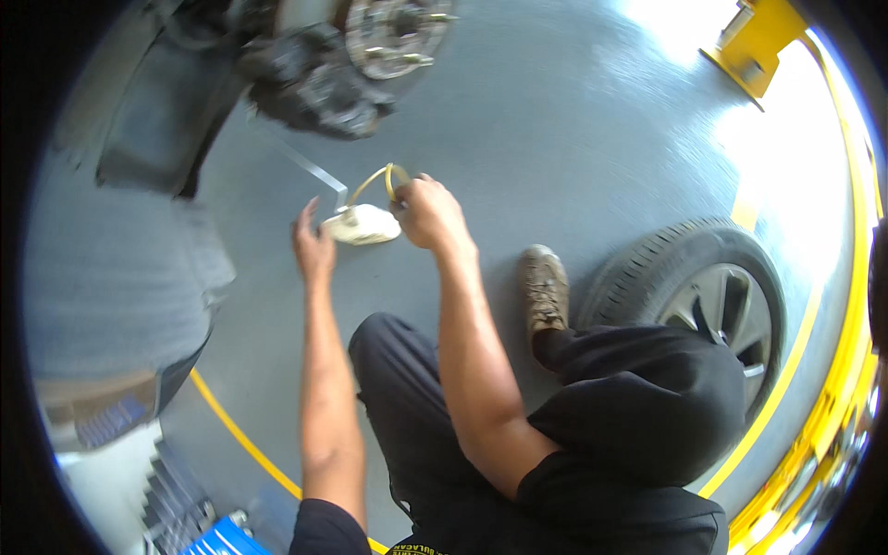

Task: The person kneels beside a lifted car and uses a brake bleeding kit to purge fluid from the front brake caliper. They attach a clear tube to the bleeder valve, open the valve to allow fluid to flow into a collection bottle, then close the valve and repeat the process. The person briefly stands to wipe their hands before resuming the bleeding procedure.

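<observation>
A whitish bottle lies tilted on its side in front of me, between my two hands. From its left end rise a bent metal strip and a thin yellowish hose, which loops over to the right. My right hand is closed around the hose's looped end, close to the bottle's right side. My left hand has its fingers spread at the bottle's left end; whether it touches the bottle I cannot tell.
A bare wheel hub with studs and dark suspension parts hangs at the upper left. A removed wheel lies to my right. Another person's grey clothing fills the left side. A yellow post base stands far right, and a blue item lower left.
</observation>
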A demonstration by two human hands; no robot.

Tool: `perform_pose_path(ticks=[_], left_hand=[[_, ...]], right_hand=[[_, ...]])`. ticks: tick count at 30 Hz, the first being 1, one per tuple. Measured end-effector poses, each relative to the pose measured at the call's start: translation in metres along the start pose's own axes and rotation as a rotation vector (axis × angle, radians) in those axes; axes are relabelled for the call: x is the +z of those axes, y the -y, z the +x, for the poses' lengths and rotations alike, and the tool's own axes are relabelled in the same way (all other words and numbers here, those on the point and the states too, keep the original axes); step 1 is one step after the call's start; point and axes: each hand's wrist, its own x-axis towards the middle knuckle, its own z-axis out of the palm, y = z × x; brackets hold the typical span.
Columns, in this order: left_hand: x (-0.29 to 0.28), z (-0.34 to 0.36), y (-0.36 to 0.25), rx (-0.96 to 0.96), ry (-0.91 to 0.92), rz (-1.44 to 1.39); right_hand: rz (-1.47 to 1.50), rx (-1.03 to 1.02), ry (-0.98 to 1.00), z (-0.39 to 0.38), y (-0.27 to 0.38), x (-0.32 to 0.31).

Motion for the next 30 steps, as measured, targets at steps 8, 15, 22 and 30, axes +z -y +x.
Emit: perform_pose_path(ticks=[8, 15, 22, 30], left_hand=[[0.016, -0.033, 0.025, 0.015, 0.235, 0.256], [0.084, -0.056, -0.075, 0.106, 0.170, 0.084], [0.177, -0.061, -0.196, 0.235, 0.293, -0.083], [0.225, -0.089, -0.251, 0.394, 0.506, -0.198]], right_hand=[[-0.004, 0.135, -0.267, -0.038, 0.019, -0.109], [-0.381, 0.228, -0.412, 0.008, 0.075, -0.283], [-0.970, 0.086, 0.198, 0.076, 0.049, -0.422], [-0.484, 0.101, -0.270, -0.181, -0.074, -0.431]])
